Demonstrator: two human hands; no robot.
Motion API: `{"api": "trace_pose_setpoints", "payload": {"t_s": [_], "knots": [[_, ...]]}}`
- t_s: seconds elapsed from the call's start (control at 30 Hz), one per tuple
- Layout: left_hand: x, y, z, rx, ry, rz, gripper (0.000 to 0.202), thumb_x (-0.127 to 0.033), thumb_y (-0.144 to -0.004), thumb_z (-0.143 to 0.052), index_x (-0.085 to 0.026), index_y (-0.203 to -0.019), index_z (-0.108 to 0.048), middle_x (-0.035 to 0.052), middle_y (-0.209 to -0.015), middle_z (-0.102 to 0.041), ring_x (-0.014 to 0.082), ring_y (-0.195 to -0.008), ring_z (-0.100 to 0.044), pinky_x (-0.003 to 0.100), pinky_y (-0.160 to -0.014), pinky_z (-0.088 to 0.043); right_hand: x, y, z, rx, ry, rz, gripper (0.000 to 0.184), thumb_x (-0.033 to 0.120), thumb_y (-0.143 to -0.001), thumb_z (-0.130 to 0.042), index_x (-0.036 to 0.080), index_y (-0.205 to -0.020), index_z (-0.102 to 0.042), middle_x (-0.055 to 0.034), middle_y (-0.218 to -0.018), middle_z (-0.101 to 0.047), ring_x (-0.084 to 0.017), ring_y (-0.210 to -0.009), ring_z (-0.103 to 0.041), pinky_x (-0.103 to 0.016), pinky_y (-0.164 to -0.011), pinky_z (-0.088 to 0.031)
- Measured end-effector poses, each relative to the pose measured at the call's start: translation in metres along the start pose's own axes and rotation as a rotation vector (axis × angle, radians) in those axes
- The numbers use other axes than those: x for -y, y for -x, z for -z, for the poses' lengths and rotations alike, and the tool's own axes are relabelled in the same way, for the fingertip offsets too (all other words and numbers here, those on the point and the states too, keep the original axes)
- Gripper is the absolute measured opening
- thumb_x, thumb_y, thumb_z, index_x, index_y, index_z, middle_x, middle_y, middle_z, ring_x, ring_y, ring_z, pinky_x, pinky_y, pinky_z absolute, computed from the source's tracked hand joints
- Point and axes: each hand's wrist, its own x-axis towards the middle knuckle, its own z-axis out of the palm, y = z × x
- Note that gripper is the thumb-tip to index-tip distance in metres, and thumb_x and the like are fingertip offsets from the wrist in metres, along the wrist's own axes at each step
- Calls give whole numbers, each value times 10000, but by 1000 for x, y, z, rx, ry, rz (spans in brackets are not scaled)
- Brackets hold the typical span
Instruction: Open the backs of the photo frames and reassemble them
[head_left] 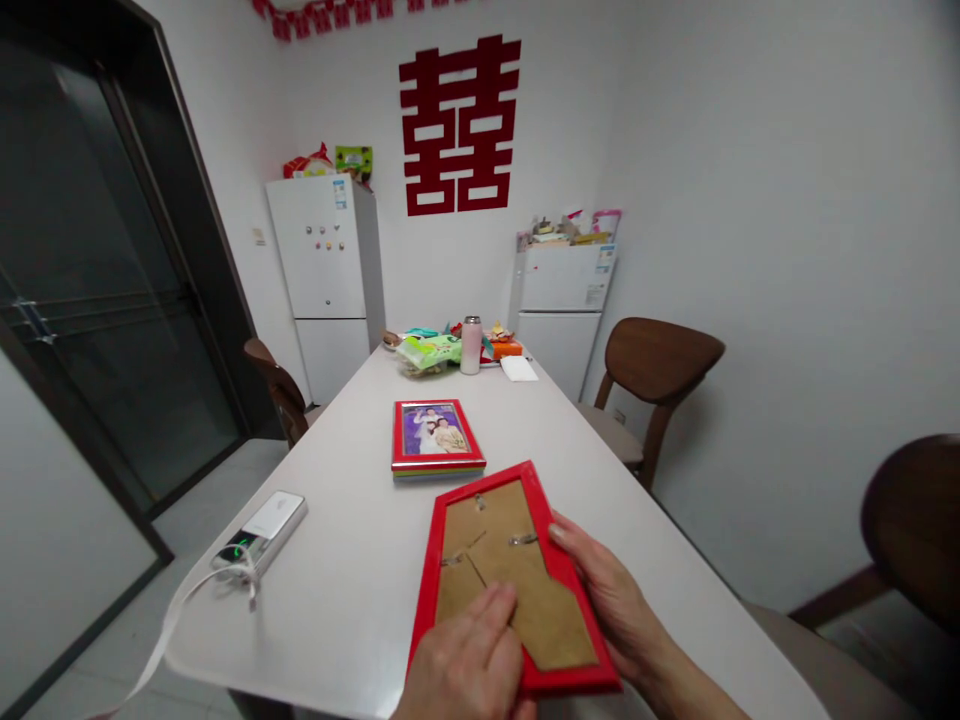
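Holding a red photo frame (510, 585) face down at the near edge of the tabletop (352, 560), backing board up so its clips are reachable. Left hand (469, 660) presses fingertips on the board; right hand (611, 600) grips the frame's right edge, steadying it. Left of it: power bank (262, 530). Beyond: second red frame (436, 437), picture up. Far end: flask (471, 345), packets.

**Around the white worktop**

A framed photo (437, 437) is lying beyond the grip. A power bank (260, 531) is sitting off to its left. Far ahead, a flask (471, 345) is standing among snack packets (429, 351); two fridges (328, 280) are lining the wall.
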Motion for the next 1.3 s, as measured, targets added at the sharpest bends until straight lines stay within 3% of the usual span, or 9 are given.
{"api": "trace_pose_setpoints", "payload": {"t_s": [0.23, 0.5, 0.6, 0.8, 0.97, 1.07, 1.3], "knots": [[7, 23, -25, 174, -95, 40, 338, -140, -640, -542, -172, -977, -557, 142, -1134, -528, 269, -1047, -482, 345, -861, -436, -36, -12, 18, 17, 207, -55, 648, 254, -620, -566, 137, -1215, -335, -101, -1022, -608, -216, -874, -587, -347, -747, -462], [15, 28, -35, 165, -204, 14, 317, -260, -694, -557, -139, -984, -520, 110, -1153, -529, 225, -1057, -485, 342, -867, -436, -51, -22, 23, -164, 1032, 235, 493, 180, -621, -475, 116, -1110, -479, -91, -1001, -587, -198, -917, -536, -325, -844, -393], [15, 28, -35, 179, -186, 33, 312, -261, -686, -572, -139, -969, -525, 112, -1159, -523, 227, -1065, -478, 355, -873, -431, -55, -21, 24, -172, 1215, 276, 455, 191, -645, -450, 104, -1088, -507, -94, -928, -586, -199, -885, -530, -324, -833, -390], [15, 28, -23, 235, -84, 119, 336, -254, -680, -569, -141, -992, -517, 119, -1143, -538, 240, -1061, -483, 406, -882, -416, -57, -22, 26, -118, 1343, 314, 402, 178, -662, -446, 114, -1045, -547, -116, -1072, -503, -197, -1006, -457, -308, -908, -329], [35, 37, -17, 97, -174, 413, 440, -301, -698, -530, -121, -1094, -462, 175, -1227, -441, 284, -1130, -400, 503, -916, -340, -55, -29, 23, -92, 1404, 310, 317, 160, -660, -453, 152, -936, -609, -102, -1130, -462, -201, -1047, -429, -302, -922, -312], [49, 42, -18, 58, -188, 529, 426, -252, -711, -491, -80, -1100, -462, 197, -1243, -412, 276, -1152, -370, 465, -926, -349, -53, -33, 18, -95, 1405, 313, 254, 154, -677, -447, 163, -849, -633, -89, -1066, -490, -178, -970, -477, -269, -865, -358], [58, 45, -20, 44, -120, 551, 468, -188, -698, -447, -44, -1143, -414, 202, -1240, -414, 251, -1150, -381, 422, -936, -355, -55, -38, 12, -134, 1461, 334, 210, 190, -733, -432, 201, -799, -631, -51, -849, -495, -129, -708, -516, -228, -650, -413]]}}
